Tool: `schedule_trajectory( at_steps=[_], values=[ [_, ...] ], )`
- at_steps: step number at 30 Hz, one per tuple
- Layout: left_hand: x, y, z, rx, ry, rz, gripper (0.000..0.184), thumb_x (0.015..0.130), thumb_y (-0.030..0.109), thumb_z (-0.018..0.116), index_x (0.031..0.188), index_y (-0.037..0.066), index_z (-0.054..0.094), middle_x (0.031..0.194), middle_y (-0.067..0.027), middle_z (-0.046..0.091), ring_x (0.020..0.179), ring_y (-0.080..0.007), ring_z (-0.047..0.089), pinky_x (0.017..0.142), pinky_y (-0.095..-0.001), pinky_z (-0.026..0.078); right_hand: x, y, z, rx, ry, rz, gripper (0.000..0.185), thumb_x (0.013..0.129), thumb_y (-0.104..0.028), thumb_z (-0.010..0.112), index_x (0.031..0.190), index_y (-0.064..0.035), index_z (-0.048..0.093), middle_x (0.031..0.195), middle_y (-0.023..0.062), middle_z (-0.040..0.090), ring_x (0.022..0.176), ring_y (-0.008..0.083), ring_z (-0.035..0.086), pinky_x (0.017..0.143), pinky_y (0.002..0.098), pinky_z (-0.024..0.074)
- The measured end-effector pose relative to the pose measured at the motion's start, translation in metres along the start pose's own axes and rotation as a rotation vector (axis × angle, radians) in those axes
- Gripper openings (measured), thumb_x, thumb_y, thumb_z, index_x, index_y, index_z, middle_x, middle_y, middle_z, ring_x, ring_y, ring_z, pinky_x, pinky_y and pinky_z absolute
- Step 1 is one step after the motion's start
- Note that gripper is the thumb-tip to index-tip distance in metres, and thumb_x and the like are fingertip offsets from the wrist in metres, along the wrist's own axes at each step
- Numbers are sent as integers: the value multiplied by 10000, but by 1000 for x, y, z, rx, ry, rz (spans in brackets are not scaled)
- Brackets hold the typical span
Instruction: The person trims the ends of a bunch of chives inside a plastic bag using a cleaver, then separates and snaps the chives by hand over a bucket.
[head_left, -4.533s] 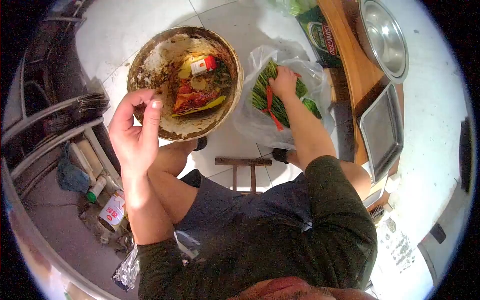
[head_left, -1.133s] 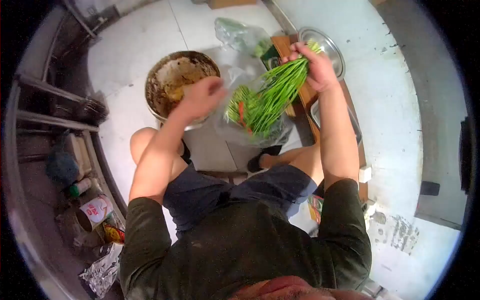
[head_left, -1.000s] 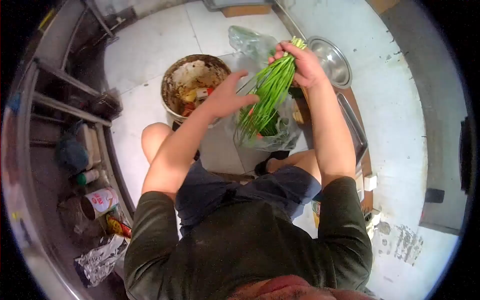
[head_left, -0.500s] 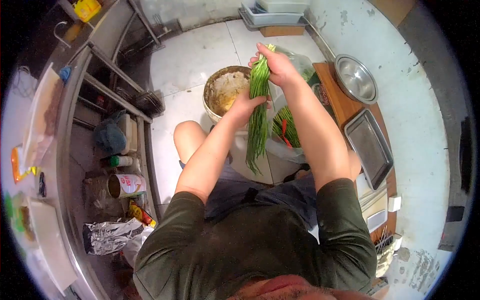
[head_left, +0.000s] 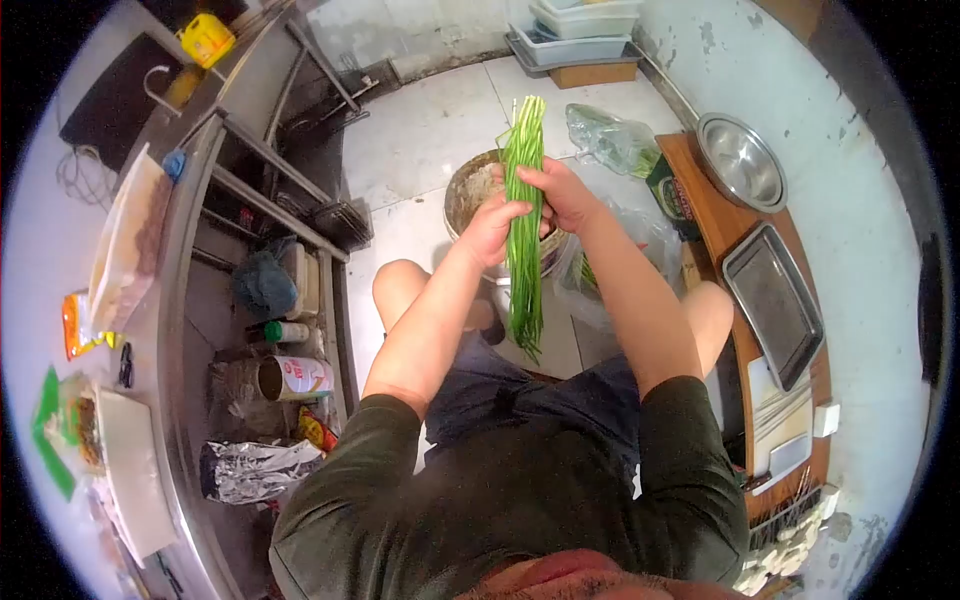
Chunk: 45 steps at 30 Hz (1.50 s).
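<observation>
A long bunch of green chives (head_left: 525,285) stands before me, pale stem ends at the far end and leaf tips hanging toward my lap. My left hand (head_left: 490,228) is wrapped round its middle from the left. From the right, my right hand (head_left: 562,197) grips it slightly higher, thumb across the stems. Behind the bunch is a dirty round bucket (head_left: 464,196), partly hidden by my hands. Beside my right forearm lies a clear plastic bag (head_left: 640,232); some green stems show through it.
To my right, a wooden board (head_left: 690,172) bears a steel bowl (head_left: 740,162) and a metal tray (head_left: 772,305). Steel shelving (head_left: 275,162) with cans and bags runs along my left. Stacked plastic tubs (head_left: 585,48) and another plastic bag (head_left: 612,138) are farther back.
My right hand has slid down from the pale stem ends to the middle, close to my left hand. The bunch now hangs straighter, and the view has shifted slightly.
</observation>
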<state>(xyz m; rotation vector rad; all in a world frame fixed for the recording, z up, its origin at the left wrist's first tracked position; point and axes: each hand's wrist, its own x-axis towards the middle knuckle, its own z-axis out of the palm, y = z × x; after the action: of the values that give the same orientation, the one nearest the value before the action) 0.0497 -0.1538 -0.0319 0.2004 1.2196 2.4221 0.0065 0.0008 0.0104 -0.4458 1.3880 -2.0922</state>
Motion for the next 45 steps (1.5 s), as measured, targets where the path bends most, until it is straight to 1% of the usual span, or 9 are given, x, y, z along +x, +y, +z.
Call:
schedule_trajectory(
  at_steps=[5,10,15,20,30,35,37,40,45],
  values=[
    [3,-13,21,-36,59,-85,332,875,138,487,1171,-10,499,966,-164,632,830,-276,641,763,-391,542,-10,17,-18,58,45,-74,237,919,-202,578,1063,-14,583,771,67,653,369,74,462,293,218,362],
    [13,-38,40,85,270,11,440,969,326,493,1204,-46,492,1082,-146,611,918,-237,629,786,-365,529,-16,42,-54,259,77,-146,144,921,-113,579,1036,-28,576,929,82,650,750,156,634,653,303,543],
    [33,-28,25,909,609,72,359,933,306,587,1007,-44,628,873,-66,658,771,-118,585,708,-261,482,-26,46,-88,274,39,-104,183,911,-58,583,1091,-33,562,954,58,630,855,167,633,734,315,531],
    [72,3,42,1361,241,647,249,882,189,658,1021,-16,628,859,-49,654,779,-100,584,720,-249,479,-27,49,-109,141,64,-76,262,901,-61,592,1154,-18,540,976,69,618,876,172,635,735,311,531],
    [113,-17,8,1674,157,593,256,768,239,695,935,62,616,875,-58,627,801,-198,595,721,-345,481,-15,59,-122,-144,150,-141,451,836,-187,680,1215,15,541,1087,96,634,978,162,590,865,318,468],
    [112,-16,-2,1952,113,390,362,788,201,682,1113,71,592,1125,-111,588,1043,-248,561,886,-380,457,-15,57,-130,-272,147,-112,523,832,-204,705,1273,6,520,1206,90,599,1100,155,539,964,312,412],
    [115,-19,-14,2174,57,692,293,693,224,736,942,101,644,936,-71,639,902,-235,599,792,-365,483,-14,58,-129,-232,157,-107,520,833,-207,704,1270,7,521,1200,92,602,1088,154,545,951,313,421],
    [100,-11,-9,2210,-20,461,504,742,238,719,1202,91,575,1245,-129,551,1171,-304,507,999,-425,393,-13,56,-124,-43,164,-51,500,834,-204,700,1254,9,532,1183,96,608,1064,159,558,930,322,434],
    [104,-18,-38,1838,82,307,588,703,265,753,1237,122,553,1256,-106,549,1179,-284,505,1003,-420,388,-11,63,-130,191,183,87,426,832,-200,697,1181,10,573,1117,98,628,1014,174,581,878,336,460]
  ],
)
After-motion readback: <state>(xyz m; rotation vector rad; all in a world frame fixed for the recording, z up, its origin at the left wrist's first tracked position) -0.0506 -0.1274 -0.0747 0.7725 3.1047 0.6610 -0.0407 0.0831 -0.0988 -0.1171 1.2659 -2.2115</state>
